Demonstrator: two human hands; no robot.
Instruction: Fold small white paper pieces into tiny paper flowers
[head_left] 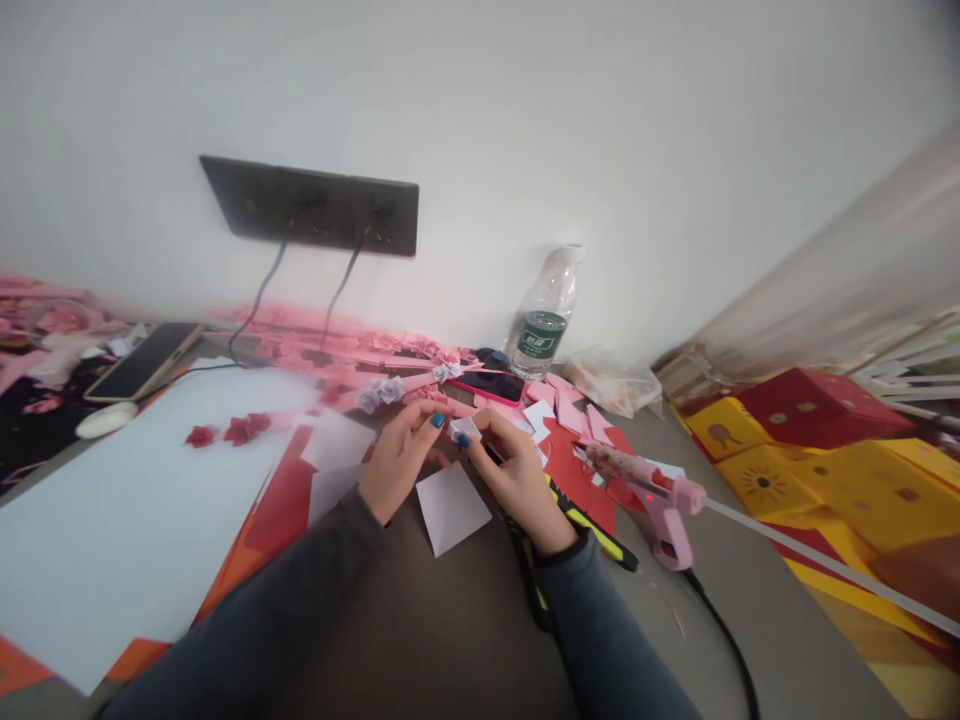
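A small folded piece of white paper (464, 430) is pinched between my two hands near the middle of the table. My left hand (405, 450) grips its left side with thumb and fingers. On its right side, my right hand (517, 475) holds it the same way, thumb in front. Just below them lies a white paper square (452, 508), flat on the table. Scissors with black and yellow handles (592, 525) rest partly beneath my right wrist. White paper flowers (381, 393) sit on a pink stem beyond my left hand.
A pink glue gun (660, 495) with a long glue stick lies at right, its black cable trailing forward. A water bottle (541, 325) stands by the wall. Behind my hands is a pink-edged phone (489, 385). White sheets (150, 500) cover the left, and yellow boxes (825, 490) stand far right.
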